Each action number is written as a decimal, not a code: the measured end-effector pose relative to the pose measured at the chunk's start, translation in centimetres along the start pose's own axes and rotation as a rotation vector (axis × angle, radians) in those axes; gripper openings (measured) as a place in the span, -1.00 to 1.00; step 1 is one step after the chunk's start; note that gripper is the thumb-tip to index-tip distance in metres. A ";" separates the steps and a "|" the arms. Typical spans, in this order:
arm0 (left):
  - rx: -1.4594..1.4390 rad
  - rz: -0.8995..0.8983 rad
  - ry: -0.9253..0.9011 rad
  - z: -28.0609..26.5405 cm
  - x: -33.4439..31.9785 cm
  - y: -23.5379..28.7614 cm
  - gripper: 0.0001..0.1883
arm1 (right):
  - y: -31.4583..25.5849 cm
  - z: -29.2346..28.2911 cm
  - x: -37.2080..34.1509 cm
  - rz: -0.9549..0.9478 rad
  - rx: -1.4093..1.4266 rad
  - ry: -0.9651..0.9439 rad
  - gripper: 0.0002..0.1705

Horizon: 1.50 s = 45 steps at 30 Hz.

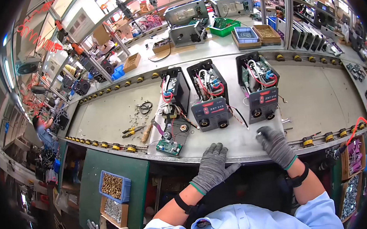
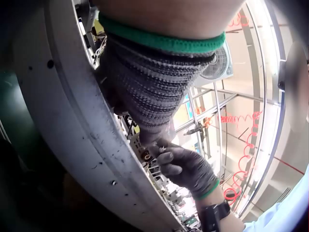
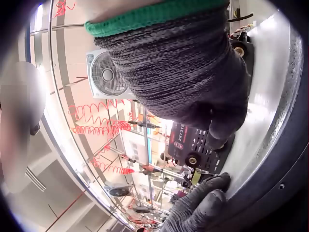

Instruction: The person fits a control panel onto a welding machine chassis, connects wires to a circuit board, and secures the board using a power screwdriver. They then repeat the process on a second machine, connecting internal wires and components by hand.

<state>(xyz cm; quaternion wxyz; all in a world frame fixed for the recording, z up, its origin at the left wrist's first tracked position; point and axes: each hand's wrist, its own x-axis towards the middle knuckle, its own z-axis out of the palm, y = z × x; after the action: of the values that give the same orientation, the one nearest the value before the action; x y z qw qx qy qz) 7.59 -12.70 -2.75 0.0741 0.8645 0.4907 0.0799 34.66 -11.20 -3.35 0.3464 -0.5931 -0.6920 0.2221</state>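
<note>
On the bench (image 1: 316,89), three machines (image 1: 210,113) stand side by side, pliers (image 1: 133,130) to their left, bins (image 1: 247,40) behind.

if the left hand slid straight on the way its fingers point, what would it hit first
The left hand would probably meet the middle ZX7 315 unit first, low on its front, though depth is hard to judge.

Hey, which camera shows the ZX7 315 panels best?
The head view: the middle panel and the right panel both face it, labels readable. The right wrist view shows one sideways, partly behind the right hand; in the left wrist view I can't read any label.
</note>
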 end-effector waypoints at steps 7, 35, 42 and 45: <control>0.055 -0.002 0.038 0.7 -0.3 0.9 -0.08 | 9.2 -6.1 1.2 0.417 0.450 0.080 -0.64; -0.386 -0.015 0.331 -10.2 0.1 -7.7 -0.75 | 18.1 -12.9 1.6 0.623 0.569 0.054 -0.53; 0.140 0.118 0.047 -5.0 9.8 -1.3 -0.74 | 18.0 -15.3 -0.5 0.591 0.239 0.436 -0.57; 0.225 0.093 -0.128 -3.7 11.1 -1.7 -0.74 | 9.3 -14.6 -3.0 0.359 0.403 0.530 -0.72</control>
<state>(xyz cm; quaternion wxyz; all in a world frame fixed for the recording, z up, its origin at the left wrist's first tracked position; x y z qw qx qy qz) 10.94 -2.09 1.26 0.0038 0.8926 0.4500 -0.0277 51.88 -13.74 -1.05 0.5787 -0.6619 -0.4057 0.2497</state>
